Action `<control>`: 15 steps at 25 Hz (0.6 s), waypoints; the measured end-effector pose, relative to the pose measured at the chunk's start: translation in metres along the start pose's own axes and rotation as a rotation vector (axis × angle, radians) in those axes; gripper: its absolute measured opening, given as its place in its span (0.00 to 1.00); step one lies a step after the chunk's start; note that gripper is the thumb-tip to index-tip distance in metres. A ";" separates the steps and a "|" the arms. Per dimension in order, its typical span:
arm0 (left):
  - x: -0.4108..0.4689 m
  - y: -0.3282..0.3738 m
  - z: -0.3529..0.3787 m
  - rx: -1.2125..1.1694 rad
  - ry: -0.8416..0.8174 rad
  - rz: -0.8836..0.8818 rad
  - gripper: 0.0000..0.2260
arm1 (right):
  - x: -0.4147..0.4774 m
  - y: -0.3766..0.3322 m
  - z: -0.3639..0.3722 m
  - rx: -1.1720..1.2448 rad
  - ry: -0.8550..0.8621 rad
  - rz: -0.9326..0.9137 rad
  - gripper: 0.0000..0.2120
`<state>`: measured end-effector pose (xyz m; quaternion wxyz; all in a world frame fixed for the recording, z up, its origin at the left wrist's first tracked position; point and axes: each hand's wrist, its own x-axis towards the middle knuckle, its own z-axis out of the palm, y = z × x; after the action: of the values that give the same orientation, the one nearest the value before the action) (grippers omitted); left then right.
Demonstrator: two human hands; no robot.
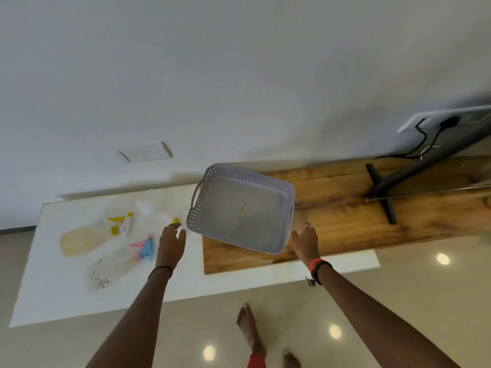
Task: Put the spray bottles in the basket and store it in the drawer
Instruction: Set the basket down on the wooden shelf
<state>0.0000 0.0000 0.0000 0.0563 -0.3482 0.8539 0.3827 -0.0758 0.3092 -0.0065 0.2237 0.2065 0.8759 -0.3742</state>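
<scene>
The grey perforated plastic basket (240, 208), rectangular with rounded corners and cut-out handles, sits tilted on the bench (332, 208) between both hands. The left hand (171, 241) and right hand (305, 241) hover with fingers spread, gripping nothing. Left of the left hand, clear spray bottles lie flat on the white bench part: a yellow-triggered one (90, 235) and a pink-and-blue-triggered one (119, 264).

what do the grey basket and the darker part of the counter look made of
The grey basket: likely moulded plastic, matte, with perforated walls and cut-out handles. The darker counter section: looks like wood or wood-look laminate, brown grain streaks, slightly glossy; cannot tell which.
</scene>
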 end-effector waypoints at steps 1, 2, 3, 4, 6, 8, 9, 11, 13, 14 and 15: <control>0.012 -0.005 0.006 -0.014 0.001 -0.017 0.15 | 0.009 0.001 0.007 0.008 -0.003 0.059 0.25; 0.021 -0.007 0.010 -0.006 -0.014 -0.034 0.15 | 0.017 0.003 0.013 0.005 -0.022 0.108 0.25; 0.032 -0.011 0.016 -0.011 -0.027 -0.065 0.16 | 0.025 0.006 0.020 0.009 -0.039 0.164 0.24; 0.039 -0.011 0.021 -0.024 -0.054 -0.090 0.17 | 0.032 0.009 0.026 0.009 -0.064 0.210 0.23; 0.050 -0.016 0.032 -0.056 -0.084 -0.128 0.19 | 0.042 0.014 0.037 0.010 -0.095 0.262 0.23; 0.060 -0.018 0.039 -0.078 -0.114 -0.129 0.19 | 0.049 0.019 0.045 0.027 -0.111 0.280 0.22; 0.065 -0.021 0.043 -0.092 -0.121 -0.123 0.18 | 0.054 0.023 0.049 0.052 -0.115 0.284 0.21; 0.073 -0.024 0.048 -0.091 -0.131 -0.106 0.16 | 0.060 0.028 0.054 0.081 -0.112 0.270 0.18; 0.080 -0.025 0.051 -0.069 -0.131 -0.090 0.16 | 0.065 0.031 0.058 0.091 -0.099 0.248 0.16; 0.083 -0.026 0.052 -0.056 -0.126 -0.081 0.15 | 0.067 0.033 0.060 0.098 -0.097 0.241 0.15; 0.086 -0.027 0.052 -0.046 -0.117 -0.072 0.15 | 0.070 0.034 0.061 0.109 -0.094 0.233 0.14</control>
<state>-0.0561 -0.0240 -0.0843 0.1119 -0.3566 0.8271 0.4197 -0.1003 0.2987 -0.1012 0.2950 0.3008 0.8130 -0.4018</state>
